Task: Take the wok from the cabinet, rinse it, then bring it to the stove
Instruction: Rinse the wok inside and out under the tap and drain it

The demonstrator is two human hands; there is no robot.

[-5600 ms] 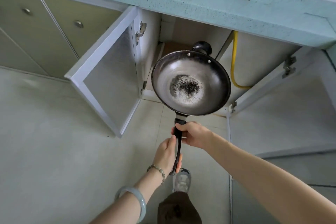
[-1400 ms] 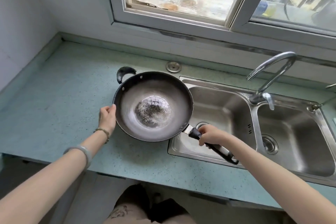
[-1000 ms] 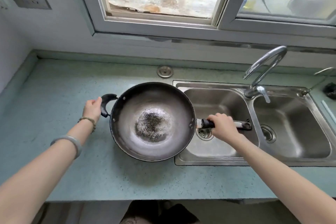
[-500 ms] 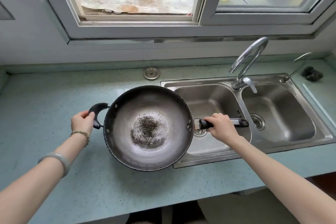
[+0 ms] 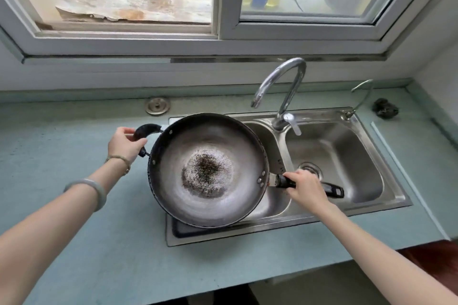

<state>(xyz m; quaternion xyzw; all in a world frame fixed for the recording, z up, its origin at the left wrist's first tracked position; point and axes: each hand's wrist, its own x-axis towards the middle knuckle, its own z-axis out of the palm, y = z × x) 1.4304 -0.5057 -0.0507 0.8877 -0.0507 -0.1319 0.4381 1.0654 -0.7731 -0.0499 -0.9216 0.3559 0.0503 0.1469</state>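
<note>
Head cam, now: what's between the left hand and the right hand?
Head view: the wok fills the whole gap. The left hand grips its loop handle, the right hand its long handle.

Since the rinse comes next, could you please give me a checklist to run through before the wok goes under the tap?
1. Grip secure: ok. The left hand grips the loop handle, and the right hand grips the long handle.
2. Wok over the left basin: ok, though its left rim overhangs the countertop.
3. Water running: not ok. Nothing flows from the faucet.
4. Spout above the wok: cannot tell. Its tip shows near the far rim.
5. Hand free for the faucet lever: not ok. Both hands hold the wok.
</note>
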